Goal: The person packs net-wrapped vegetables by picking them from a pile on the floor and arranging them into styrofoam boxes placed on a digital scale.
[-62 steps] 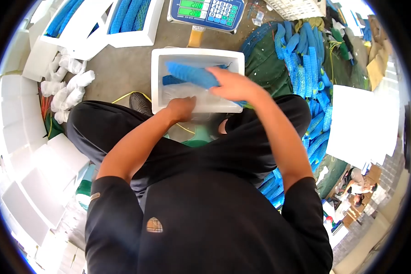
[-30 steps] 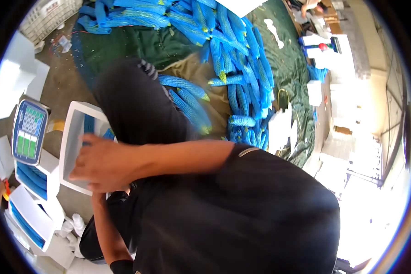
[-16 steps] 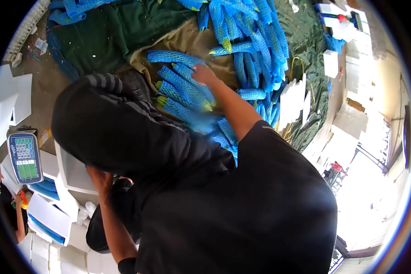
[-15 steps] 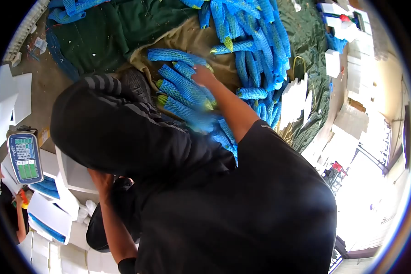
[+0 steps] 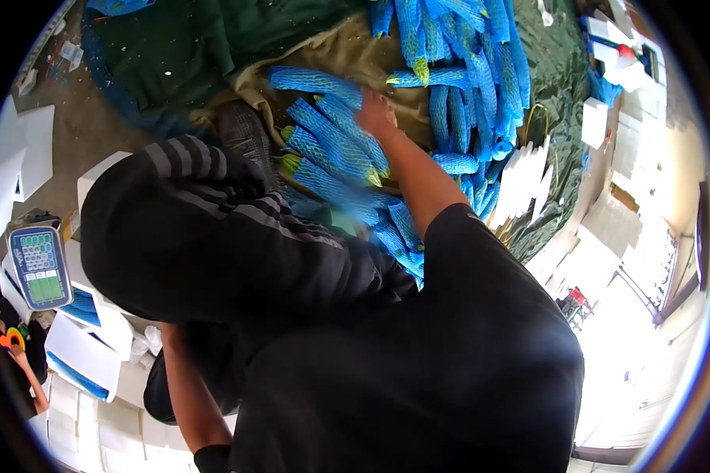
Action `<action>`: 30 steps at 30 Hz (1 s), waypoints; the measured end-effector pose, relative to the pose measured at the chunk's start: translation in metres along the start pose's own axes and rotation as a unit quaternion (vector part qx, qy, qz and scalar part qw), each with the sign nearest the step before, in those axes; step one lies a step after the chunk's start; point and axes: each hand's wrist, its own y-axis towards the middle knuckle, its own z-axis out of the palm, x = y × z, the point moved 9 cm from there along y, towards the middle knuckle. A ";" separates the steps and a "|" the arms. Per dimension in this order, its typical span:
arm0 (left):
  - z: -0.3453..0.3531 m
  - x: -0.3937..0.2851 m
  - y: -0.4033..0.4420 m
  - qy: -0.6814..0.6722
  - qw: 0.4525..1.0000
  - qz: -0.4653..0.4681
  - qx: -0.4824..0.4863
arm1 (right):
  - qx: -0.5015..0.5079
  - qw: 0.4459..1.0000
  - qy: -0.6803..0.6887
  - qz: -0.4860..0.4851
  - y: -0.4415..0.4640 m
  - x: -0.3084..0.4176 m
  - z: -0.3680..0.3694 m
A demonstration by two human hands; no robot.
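Note:
My right hand [image 5: 377, 114] is closed round the right end of a long vegetable in a blue net sleeve [image 5: 315, 82], on brown cloth. Just below, several more net-sleeved vegetables [image 5: 335, 146] lie side by side, with yellow-green tips showing. Their lower ends are blurred. My left forearm [image 5: 193, 390] reaches up beneath my bent knee, and the left hand itself is hidden behind the leg. A white foam box [image 5: 96, 175] shows in part past the knee; whether the left hand touches it cannot be seen.
A large pile of blue-sleeved vegetables [image 5: 481, 75] lies to the right. White foam sheets [image 5: 521, 185] stand beside it. At left are a scale display [image 5: 39, 266] and white boxes [image 5: 83, 359] with blue-sleeved contents. Another person's hand [image 5: 17, 351] holds an orange-and-yellow ring-shaped thing.
My right hand has moved up onto the sleeved vegetable's end. My left hand has slipped out of sight behind the leg. The white box at the knee has shifted upward in view.

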 end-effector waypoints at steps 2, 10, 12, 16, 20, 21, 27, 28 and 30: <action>-0.004 -0.009 0.004 0.001 1.000 -0.004 -0.005 | 0.054 0.997 -0.052 -0.002 0.009 0.001 -0.002; -0.022 -0.071 0.056 -0.023 0.998 0.007 -0.065 | 0.174 0.976 0.128 -0.011 0.003 0.021 0.007; -0.029 -0.087 0.059 -0.021 0.996 0.002 -0.089 | 0.263 0.926 0.271 0.012 -0.026 0.054 -0.014; -0.047 -0.109 0.050 0.050 0.984 -0.020 -0.167 | 0.249 0.830 0.499 0.012 -0.070 0.113 -0.110; -0.053 -0.110 0.048 0.017 0.982 -0.041 -0.185 | 0.215 0.762 0.596 -0.134 -0.110 0.198 -0.238; -0.055 -0.110 0.045 0.015 0.979 -0.037 -0.200 | 0.227 0.735 0.624 -0.138 -0.117 0.222 -0.264; -0.061 -0.110 0.034 0.028 0.967 -0.040 -0.251 | 0.128 0.846 0.420 -0.302 -0.157 0.375 -0.364; -0.059 -0.107 0.034 0.030 0.965 -0.045 -0.257 | 0.116 0.846 0.390 -0.343 -0.189 0.411 -0.364; -0.056 -0.105 0.034 0.029 0.960 -0.041 -0.276 | 0.181 0.833 0.297 -0.430 -0.244 0.471 -0.335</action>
